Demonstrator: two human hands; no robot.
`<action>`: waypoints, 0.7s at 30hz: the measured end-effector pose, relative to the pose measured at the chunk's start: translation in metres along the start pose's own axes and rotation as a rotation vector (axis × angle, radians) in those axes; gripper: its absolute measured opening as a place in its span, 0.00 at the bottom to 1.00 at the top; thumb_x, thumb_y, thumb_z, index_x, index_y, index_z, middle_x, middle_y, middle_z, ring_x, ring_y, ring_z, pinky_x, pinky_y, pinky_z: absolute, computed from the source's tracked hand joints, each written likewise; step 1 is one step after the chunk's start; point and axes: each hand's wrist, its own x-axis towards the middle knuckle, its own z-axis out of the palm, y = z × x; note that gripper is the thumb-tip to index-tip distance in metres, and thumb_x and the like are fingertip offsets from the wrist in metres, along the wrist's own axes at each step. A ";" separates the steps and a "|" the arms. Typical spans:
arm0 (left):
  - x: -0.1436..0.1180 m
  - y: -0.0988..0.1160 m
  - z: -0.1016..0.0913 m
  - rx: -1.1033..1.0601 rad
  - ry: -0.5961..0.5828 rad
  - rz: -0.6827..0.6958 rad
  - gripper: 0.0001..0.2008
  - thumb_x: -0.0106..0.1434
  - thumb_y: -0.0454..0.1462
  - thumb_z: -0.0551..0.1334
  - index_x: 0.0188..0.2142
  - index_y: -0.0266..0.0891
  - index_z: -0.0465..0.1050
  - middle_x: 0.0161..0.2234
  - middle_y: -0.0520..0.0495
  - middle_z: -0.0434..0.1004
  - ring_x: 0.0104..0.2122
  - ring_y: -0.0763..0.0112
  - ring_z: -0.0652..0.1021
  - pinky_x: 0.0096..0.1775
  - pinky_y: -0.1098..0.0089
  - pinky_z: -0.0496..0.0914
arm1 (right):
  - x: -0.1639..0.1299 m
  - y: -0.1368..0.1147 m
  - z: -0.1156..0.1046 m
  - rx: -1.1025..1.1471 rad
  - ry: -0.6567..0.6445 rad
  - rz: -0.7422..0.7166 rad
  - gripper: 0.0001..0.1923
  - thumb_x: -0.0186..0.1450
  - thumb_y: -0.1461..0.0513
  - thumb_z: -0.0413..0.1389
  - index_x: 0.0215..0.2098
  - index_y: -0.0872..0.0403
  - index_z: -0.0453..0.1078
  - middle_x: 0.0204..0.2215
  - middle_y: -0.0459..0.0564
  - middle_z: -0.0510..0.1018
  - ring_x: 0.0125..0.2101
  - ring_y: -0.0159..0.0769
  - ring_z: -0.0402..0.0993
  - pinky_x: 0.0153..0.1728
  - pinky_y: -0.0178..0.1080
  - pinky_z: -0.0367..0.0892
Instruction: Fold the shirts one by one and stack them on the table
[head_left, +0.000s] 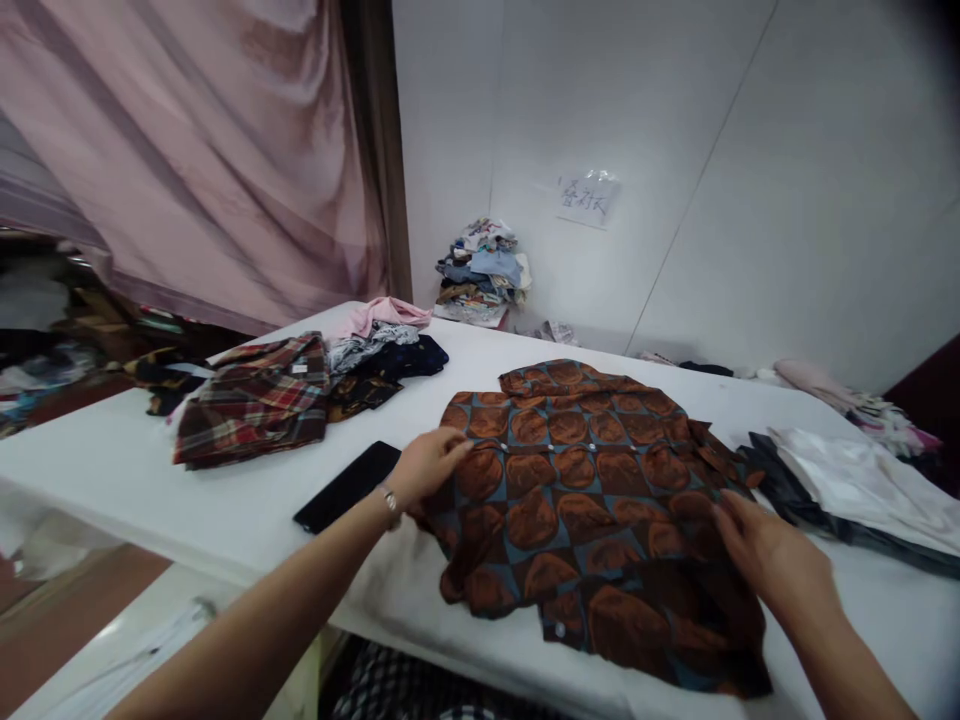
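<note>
A brown shirt [574, 466] with orange circles on blue-grey lies spread sideways on the white table, its button placket running left to right across the middle. One sleeve with a buttoned cuff is laid along the near side. At the shirt's left edge, beside the placket, my left hand [429, 468] has its fingers closed on the cloth. On the right, near the collar end, my right hand [780, 555] grips the fabric with fingers together; its fingertips are partly hidden. A black flat rectangular object [349, 487], perhaps a phone, rests left of my left hand.
A folded plaid shirt [259, 400] and other garments [379, 360] are piled at the left. White and black clothes [870, 485] lie at the right. A clothes stack [484, 265] stands by the back wall, under a paper sign [587, 200]. A pink curtain [225, 150] hangs left.
</note>
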 end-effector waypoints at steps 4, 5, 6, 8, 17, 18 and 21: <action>0.080 -0.026 0.002 0.265 0.033 -0.249 0.22 0.65 0.48 0.54 0.50 0.38 0.72 0.53 0.36 0.76 0.52 0.56 0.76 0.51 0.63 0.69 | -0.021 -0.083 0.020 0.117 -0.325 -0.278 0.18 0.67 0.51 0.50 0.48 0.46 0.76 0.45 0.55 0.80 0.46 0.47 0.77 0.46 0.48 0.72; 0.095 -0.030 0.005 0.287 0.033 -0.286 0.24 0.64 0.49 0.55 0.52 0.36 0.71 0.54 0.33 0.74 0.53 0.53 0.75 0.51 0.61 0.69 | -0.029 -0.102 0.026 0.187 -0.468 -0.352 0.18 0.68 0.52 0.50 0.50 0.46 0.75 0.46 0.53 0.80 0.47 0.44 0.77 0.47 0.46 0.73; 0.109 -0.033 0.008 0.299 0.032 -0.309 0.26 0.64 0.50 0.55 0.53 0.34 0.70 0.55 0.31 0.73 0.54 0.51 0.74 0.51 0.59 0.69 | -0.038 -0.119 0.032 0.239 -0.580 -0.413 0.18 0.68 0.53 0.51 0.53 0.46 0.74 0.48 0.52 0.79 0.48 0.43 0.76 0.49 0.44 0.72; 0.130 -0.034 0.018 0.330 0.021 -0.328 0.29 0.62 0.52 0.57 0.54 0.34 0.68 0.56 0.29 0.71 0.55 0.47 0.73 0.51 0.56 0.69 | -0.053 -0.146 0.044 0.288 -0.733 -0.531 0.20 0.67 0.55 0.55 0.57 0.46 0.71 0.54 0.52 0.76 0.53 0.43 0.73 0.54 0.44 0.68; 0.196 -0.014 0.014 0.394 -0.003 -0.200 0.15 0.62 0.36 0.57 0.47 0.39 0.75 0.49 0.35 0.79 0.49 0.56 0.78 0.46 0.64 0.71 | -0.067 -0.197 0.105 0.123 -0.741 -0.726 0.07 0.65 0.65 0.56 0.36 0.51 0.76 0.39 0.50 0.78 0.41 0.39 0.72 0.44 0.41 0.65; 0.205 -0.016 0.002 0.409 0.039 -0.207 0.17 0.63 0.36 0.55 0.49 0.37 0.73 0.50 0.32 0.77 0.51 0.54 0.77 0.48 0.61 0.70 | -0.065 -0.202 0.113 0.135 -0.719 -0.727 0.08 0.66 0.66 0.54 0.33 0.51 0.75 0.35 0.49 0.78 0.38 0.37 0.72 0.42 0.40 0.65; 0.223 -0.024 -0.028 0.439 0.106 -0.230 0.20 0.65 0.37 0.54 0.53 0.33 0.70 0.54 0.27 0.74 0.55 0.49 0.74 0.51 0.56 0.69 | -0.058 -0.220 0.137 0.242 -0.683 -0.739 0.08 0.68 0.64 0.53 0.33 0.51 0.74 0.34 0.47 0.78 0.36 0.34 0.72 0.41 0.38 0.64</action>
